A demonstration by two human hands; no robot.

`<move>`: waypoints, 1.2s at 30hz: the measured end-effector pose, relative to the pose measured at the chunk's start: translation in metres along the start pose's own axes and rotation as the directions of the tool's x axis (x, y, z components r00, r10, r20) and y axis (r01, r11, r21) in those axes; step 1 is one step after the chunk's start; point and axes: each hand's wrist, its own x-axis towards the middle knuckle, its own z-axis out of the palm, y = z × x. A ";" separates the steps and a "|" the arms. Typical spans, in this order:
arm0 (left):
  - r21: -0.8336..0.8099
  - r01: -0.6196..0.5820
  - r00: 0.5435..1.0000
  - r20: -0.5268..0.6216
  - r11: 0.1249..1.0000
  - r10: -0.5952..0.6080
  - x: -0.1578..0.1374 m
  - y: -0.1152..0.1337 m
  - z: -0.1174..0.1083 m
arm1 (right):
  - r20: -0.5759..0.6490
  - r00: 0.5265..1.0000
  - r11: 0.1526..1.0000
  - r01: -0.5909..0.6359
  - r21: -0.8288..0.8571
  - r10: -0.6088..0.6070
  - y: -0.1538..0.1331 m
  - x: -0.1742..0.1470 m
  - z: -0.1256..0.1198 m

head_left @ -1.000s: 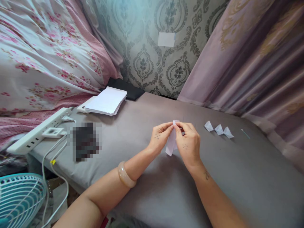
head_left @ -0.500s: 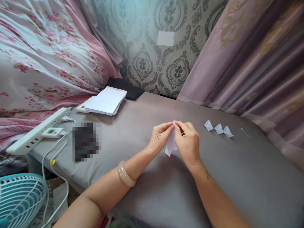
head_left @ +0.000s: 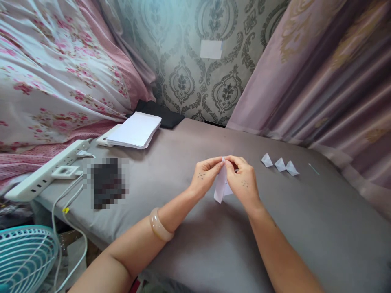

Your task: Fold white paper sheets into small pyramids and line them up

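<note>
A partly folded sheet of white paper (head_left: 220, 188) hangs between my two hands, above the grey-covered surface. My left hand (head_left: 207, 173) pinches its top edge between thumb and fingers. On the other side, my right hand (head_left: 243, 177) is closed on the same top point, thumb near the left one. The lower flaps of the paper spread downward, and my fingers hide part of it. To the right lie three small folded white paper pieces (head_left: 280, 165) in a row, with a thin stick like a cotton swab (head_left: 313, 169) beyond them.
A stack of white paper (head_left: 134, 129) lies at the back left, by a black cloth-like item (head_left: 161, 114). Along the left edge runs a white power strip (head_left: 50, 169) with cables. A blurred-out dark object (head_left: 110, 183) and a teal fan (head_left: 26, 258) are nearby.
My right hand has turned slightly, and its wrist has shifted a little to the right. More of the paper's lower flaps shows below the hands. The view has shifted slightly.
</note>
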 end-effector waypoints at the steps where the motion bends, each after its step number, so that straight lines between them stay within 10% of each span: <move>1: -0.001 0.008 1.000 -0.005 1.000 -0.008 0.000 0.001 0.000 | 0.007 1.000 1.000 -0.004 0.013 0.004 0.000 0.000 0.000; 26: 0.009 0.089 0.994 -0.067 0.996 -0.088 -0.002 0.009 0.001 | 0.144 0.989 0.925 0.037 -0.377 0.019 -0.013 -0.006 -0.006; 36: 0.089 -0.017 0.979 -0.201 0.996 0.034 0.004 0.021 -0.005 | 0.252 0.967 0.993 -0.008 -0.117 0.038 -0.009 -0.005 0.000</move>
